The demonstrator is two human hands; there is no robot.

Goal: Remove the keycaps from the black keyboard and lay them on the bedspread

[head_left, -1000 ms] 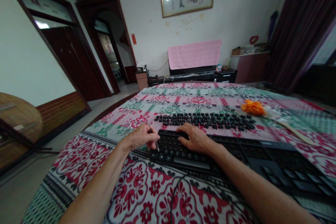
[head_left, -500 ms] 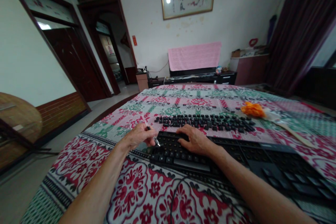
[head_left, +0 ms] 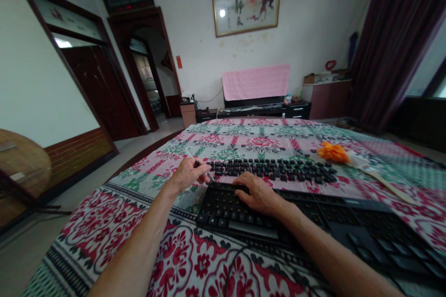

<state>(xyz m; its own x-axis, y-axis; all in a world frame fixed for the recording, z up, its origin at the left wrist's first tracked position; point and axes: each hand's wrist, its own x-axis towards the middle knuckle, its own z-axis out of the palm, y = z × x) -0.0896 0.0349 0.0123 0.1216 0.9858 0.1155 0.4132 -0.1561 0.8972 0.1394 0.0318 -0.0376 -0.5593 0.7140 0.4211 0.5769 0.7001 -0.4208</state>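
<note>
My left hand is closed in a pinch around a slim pen-like tool with a metal tip; its exact kind is hard to make out. The tip points down at the far left corner of a black keyboard. Many of the keyboard's keycaps are off, while the bottom row and several on the right are still in place. My right hand lies over the keyboard's upper left part, thumb and fingers apart, touching it. Behind the keyboard, loose black keycaps lie in rows on the patterned tablecloth.
An orange fluffy thing and a brush with a pale handle lie to the right of the keycaps. A black cable runs over the cloth in front of the keyboard. Beyond the table stands a low black cabinet.
My left hand has moved the tool tip from over the keyboard's left keys to its far left corner, nearer the loose keycaps. My right hand stays on the keyboard. The view has tilted up slightly.
</note>
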